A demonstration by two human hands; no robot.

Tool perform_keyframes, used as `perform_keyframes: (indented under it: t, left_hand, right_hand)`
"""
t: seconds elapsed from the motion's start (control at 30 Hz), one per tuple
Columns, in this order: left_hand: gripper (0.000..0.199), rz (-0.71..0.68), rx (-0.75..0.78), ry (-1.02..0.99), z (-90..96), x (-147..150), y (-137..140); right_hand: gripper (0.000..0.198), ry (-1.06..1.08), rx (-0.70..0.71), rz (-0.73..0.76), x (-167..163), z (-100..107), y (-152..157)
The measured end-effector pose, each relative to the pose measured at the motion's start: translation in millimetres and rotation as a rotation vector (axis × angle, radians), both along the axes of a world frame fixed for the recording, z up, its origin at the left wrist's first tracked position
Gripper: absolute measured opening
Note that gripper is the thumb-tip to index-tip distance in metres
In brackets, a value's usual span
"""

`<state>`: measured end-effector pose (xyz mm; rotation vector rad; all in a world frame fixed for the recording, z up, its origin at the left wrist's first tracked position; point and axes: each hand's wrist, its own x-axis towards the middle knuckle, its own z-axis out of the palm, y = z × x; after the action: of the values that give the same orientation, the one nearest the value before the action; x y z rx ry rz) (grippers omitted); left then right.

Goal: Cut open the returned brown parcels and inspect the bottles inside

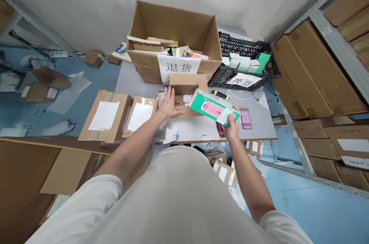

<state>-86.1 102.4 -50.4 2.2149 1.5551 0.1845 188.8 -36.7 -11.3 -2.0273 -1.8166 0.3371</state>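
Note:
In front of me on the table, a small cardboard box [188, 79] stands with its flaps up and open. My left hand [167, 104] lies on its left side with the fingers spread. A green and white product box [198, 102] with a pink picture on its face is tilted above the right part of that carton. My right hand [231, 126] grips its lower right end, the thumb pressed on the front. Below the product box, a red and black tool [220, 130] lies partly hidden. A yellow and black box cutter [220, 94] rests behind it.
A large carton [147, 69] of books and papers stands at the back, beside a black crate [245, 46] of green and white boxes. Two taped parcels [104, 115] sit on the left. A phone [246, 118] lies right. Shelves of cartons [323, 71] line the right side.

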Motion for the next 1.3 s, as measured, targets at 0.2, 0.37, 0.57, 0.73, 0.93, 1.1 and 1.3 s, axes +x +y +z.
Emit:
perform_keyframes:
  t: [0.2,0.37,0.57,0.73,0.93,1.1,1.3]
  left_hand:
    - [0.109,-0.024,-0.187,-0.686,12.5,27.0,-80.2]
    - [0.091,0.199,-0.311,-1.144,14.5,64.8,-104.5]
    - [0.074,0.038,-0.189,-0.923,-6.4,43.0,-99.0]
    - [0.069,-0.158,-0.171,-0.739,-32.5,38.3,-95.6]
    - [0.074,-0.253,-0.257,-0.620,-58.2,31.2,-100.2]
    - [0.089,-0.232,-0.243,-0.590,-58.0,23.4,-102.1]
    - [0.098,-0.187,-0.192,-0.618,-56.6,20.0,-101.7]
  right_hand:
    - [0.070,1.140,0.124,-0.342,-45.0,-55.6,-33.5]
    - [0.061,1.277,-0.087,-0.178,-66.8,-72.8,-45.8]
    - [0.067,1.118,-0.314,-0.023,-62.8,-95.1,-40.2]
    - [0.070,0.682,-0.358,-0.001,-54.9,-98.7,-26.2]
    - [0.061,0.364,-0.104,0.368,-40.4,-49.6,-20.1]
    - [0.056,0.139,-0.216,0.614,-43.2,-30.0,-4.5]
    - [0.058,0.063,-0.256,0.622,-50.8,-23.5,8.6]
